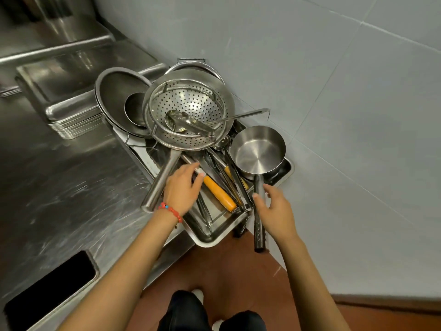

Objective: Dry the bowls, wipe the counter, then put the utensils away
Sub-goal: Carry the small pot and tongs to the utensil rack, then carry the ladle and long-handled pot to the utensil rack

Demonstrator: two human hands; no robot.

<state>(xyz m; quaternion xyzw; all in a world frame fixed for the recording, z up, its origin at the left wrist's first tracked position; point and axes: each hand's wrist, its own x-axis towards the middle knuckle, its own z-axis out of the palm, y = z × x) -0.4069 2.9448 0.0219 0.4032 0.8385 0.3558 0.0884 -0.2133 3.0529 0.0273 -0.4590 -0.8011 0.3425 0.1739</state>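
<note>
A steel tray (210,240) at the counter's right end holds several utensils. My left hand (181,187) rests over them, its fingers apart, touching an orange-handled tool (218,193) and a metal rod beside it. My right hand (274,209) has its fingers loosely around the dark handle (260,225) of a small steel saucepan (257,151) that sits on the tray's far right corner. A perforated colander (188,113) with a ladle (175,120) inside lies on top of the pile. Dark mesh strainers (119,96) lean at its left.
A stack of flat steel trays (71,111) stands on the steel counter (59,187) to the left. A dark rectangular opening (50,287) is cut in the counter near me. A grey tiled wall (334,91) is at the right, red floor (226,271) below.
</note>
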